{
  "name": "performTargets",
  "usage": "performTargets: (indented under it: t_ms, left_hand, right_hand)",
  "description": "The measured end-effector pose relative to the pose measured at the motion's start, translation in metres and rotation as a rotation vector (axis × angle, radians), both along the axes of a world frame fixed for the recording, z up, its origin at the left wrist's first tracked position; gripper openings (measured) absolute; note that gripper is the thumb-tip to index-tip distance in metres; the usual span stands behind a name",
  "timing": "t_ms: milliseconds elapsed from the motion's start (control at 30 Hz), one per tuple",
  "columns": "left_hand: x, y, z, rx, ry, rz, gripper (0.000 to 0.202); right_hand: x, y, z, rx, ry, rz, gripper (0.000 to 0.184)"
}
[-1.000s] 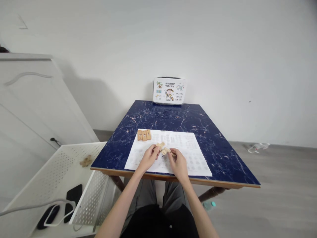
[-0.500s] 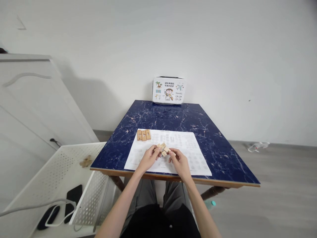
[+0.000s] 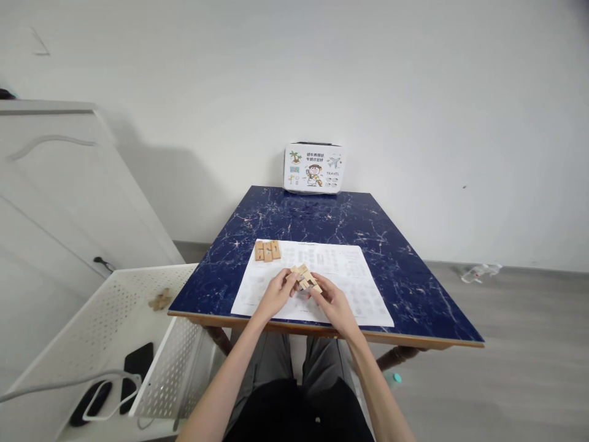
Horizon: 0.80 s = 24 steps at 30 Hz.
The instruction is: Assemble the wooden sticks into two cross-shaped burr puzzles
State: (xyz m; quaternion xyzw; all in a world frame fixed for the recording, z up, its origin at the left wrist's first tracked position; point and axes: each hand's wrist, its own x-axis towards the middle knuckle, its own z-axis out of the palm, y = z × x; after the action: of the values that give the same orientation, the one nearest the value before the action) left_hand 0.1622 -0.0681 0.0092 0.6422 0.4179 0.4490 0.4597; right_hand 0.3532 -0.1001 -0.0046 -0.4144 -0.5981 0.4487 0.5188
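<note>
Both hands, left hand and right hand, pinch a wooden puzzle cluster between their fingertips. It hovers over the printed sheet.

The desk sits in the middle of the frame. A sheet of paper lies on its near half. Three wooden blocks lie side by side on the paper's upper left corner. Both hands meet over the paper's middle, the left hand on the left and the right hand on the right, with a wooden puzzle between them. A box stands at the desk's far edge, against the wall. A basket stands at the lower left, beside the desk, with a phone in it.
</note>
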Motion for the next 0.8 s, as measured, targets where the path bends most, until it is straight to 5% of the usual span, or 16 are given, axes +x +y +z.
performTargets:
  t_ms: [800]
  left_hand:
    - [0.0008, -0.0021, -0.0005, -0.05, 0.013, -0.092, 0.049]
  right_hand:
    - [0.0035, 0.0021, -0.0082, 0.124, -0.101, -0.104, 0.047]
